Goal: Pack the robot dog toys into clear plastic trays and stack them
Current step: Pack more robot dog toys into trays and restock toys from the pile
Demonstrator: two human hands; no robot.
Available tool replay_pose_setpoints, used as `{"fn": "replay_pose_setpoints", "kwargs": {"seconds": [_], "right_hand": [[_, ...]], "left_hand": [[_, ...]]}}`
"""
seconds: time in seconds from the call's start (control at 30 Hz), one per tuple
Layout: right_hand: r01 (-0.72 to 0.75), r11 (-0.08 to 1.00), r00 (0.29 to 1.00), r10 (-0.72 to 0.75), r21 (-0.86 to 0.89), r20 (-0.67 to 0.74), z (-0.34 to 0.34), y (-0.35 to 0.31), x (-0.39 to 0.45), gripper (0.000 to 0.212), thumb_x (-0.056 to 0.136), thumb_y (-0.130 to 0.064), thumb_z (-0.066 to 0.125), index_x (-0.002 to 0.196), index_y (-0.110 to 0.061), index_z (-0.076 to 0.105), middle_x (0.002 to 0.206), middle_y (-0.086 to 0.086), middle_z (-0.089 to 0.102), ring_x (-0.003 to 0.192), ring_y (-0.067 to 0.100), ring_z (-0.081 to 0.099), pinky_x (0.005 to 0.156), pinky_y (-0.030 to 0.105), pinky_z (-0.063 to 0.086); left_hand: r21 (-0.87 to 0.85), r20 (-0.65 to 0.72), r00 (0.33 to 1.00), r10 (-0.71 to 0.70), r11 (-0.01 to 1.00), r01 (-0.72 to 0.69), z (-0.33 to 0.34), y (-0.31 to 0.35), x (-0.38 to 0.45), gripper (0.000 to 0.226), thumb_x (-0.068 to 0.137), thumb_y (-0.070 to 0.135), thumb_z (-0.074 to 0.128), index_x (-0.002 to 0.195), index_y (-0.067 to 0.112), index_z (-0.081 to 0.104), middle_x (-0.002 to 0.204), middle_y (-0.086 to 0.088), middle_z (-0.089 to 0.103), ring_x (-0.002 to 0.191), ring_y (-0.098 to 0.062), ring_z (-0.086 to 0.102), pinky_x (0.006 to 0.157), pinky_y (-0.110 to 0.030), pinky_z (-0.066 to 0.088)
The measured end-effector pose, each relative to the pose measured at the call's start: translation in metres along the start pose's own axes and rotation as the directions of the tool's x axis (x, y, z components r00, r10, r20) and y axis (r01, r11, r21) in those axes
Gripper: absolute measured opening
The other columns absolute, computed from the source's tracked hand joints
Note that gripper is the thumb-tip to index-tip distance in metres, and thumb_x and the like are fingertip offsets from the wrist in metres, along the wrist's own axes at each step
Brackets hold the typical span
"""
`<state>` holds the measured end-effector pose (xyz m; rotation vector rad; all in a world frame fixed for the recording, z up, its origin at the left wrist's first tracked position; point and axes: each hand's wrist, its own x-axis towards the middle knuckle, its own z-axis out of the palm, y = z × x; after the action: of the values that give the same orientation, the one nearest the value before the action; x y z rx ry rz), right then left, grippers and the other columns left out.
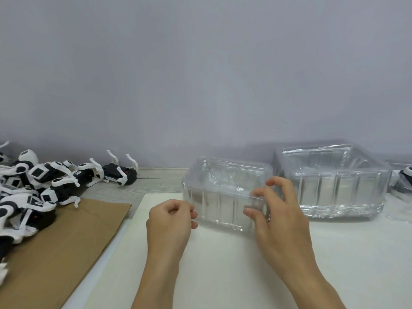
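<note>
2 hands meet the clear tray (223, 197): right hand (276, 210) pinches its rim, left hand (171, 217) curled.

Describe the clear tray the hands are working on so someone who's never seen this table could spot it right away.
Start at the white sheet covering the table's middle. The near clear tray sits at its far edge, empty, with the right hand curled around its front right corner and the left hand at its front left. The other clear tray, to its right, stands farther back, looks larger, and is untouched.
</note>
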<state>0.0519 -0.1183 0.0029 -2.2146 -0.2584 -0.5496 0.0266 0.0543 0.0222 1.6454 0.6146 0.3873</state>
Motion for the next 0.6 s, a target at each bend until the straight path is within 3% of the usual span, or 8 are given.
{"fn": "replay_pose_setpoints", "kwargs": {"seconds": [0.13,0.2,0.27,0.33,0.47,0.6], "right_hand": [[-0.021,0.986,0.991,0.043,0.164,-0.129,-0.001,-0.006,0.003,0.019,0.085,-0.026,0.072,0.094,-0.036,0.058,0.115,-0.022,0.041,0.069,0.007,0.056,0.068,0.028,0.043],[-0.072,0.939,0.979,0.131,0.337,-0.156,-0.001,-0.011,0.005,0.017,0.085,-0.030,0.071,0.092,-0.039,0.058,0.111,-0.026,0.042,0.072,0.010,0.059,0.066,0.030,0.052],[-0.119,0.846,0.966,0.219,0.520,-0.136,0.000,-0.015,0.005,0.012,0.086,-0.032,0.070,0.092,-0.037,0.061,0.109,-0.021,0.045,0.070,0.014,0.064,0.060,0.026,0.058],[-0.166,0.735,0.961,0.271,0.657,-0.060,0.001,-0.019,0.004,0.007,0.087,-0.030,0.068,0.092,-0.031,0.063,0.107,-0.009,0.050,0.071,0.017,0.069,0.056,0.021,0.057],[-0.240,0.692,0.963,0.258,0.681,0.077,0.002,-0.019,0.002,0.005,0.092,-0.018,0.067,0.093,-0.023,0.063,0.102,0.008,0.059,0.062,0.013,0.067,0.052,0.020,0.055],[-0.230,0.727,0.969,0.232,0.647,0.084,0.003,-0.018,0.000,0.011,0.091,-0.016,0.068,0.086,-0.024,0.063,0.081,0.006,0.062,0.054,0.014,0.064,0.047,0.014,0.049]], "left_hand": [[-0.146,0.012,0.999,0.035,0.989,-0.033,-0.001,0.002,0.001,0.029,0.087,0.005,0.051,0.062,0.008,0.064,0.058,-0.006,0.065,0.056,-0.023,0.068,0.066,-0.036,0.051],[-0.201,0.095,0.994,0.049,0.979,-0.029,0.000,0.003,0.001,0.030,0.088,0.010,0.051,0.061,0.009,0.064,0.064,-0.011,0.066,0.061,-0.027,0.069,0.065,-0.036,0.050],[-0.259,0.248,0.963,0.106,0.965,-0.039,0.003,0.004,-0.002,0.026,0.091,0.028,0.058,0.076,0.010,0.068,0.079,-0.014,0.071,0.070,-0.027,0.071,0.066,-0.034,0.051],[-0.283,0.344,0.921,0.184,0.955,-0.086,0.008,0.006,-0.006,0.037,0.085,0.047,0.066,0.097,0.012,0.071,0.092,-0.013,0.074,0.080,-0.026,0.072,0.069,-0.034,0.055],[-0.295,0.272,0.908,0.318,0.926,-0.236,0.015,0.005,-0.007,0.032,0.078,0.041,0.077,0.097,0.017,0.069,0.081,-0.004,0.073,0.072,-0.020,0.068,0.066,-0.032,0.055],[-0.326,0.263,0.896,0.357,0.907,-0.266,0.013,0.005,-0.007,0.025,0.072,0.042,0.079,0.087,0.024,0.071,0.082,-0.005,0.075,0.071,-0.015,0.068,0.064,-0.022,0.053]]}}
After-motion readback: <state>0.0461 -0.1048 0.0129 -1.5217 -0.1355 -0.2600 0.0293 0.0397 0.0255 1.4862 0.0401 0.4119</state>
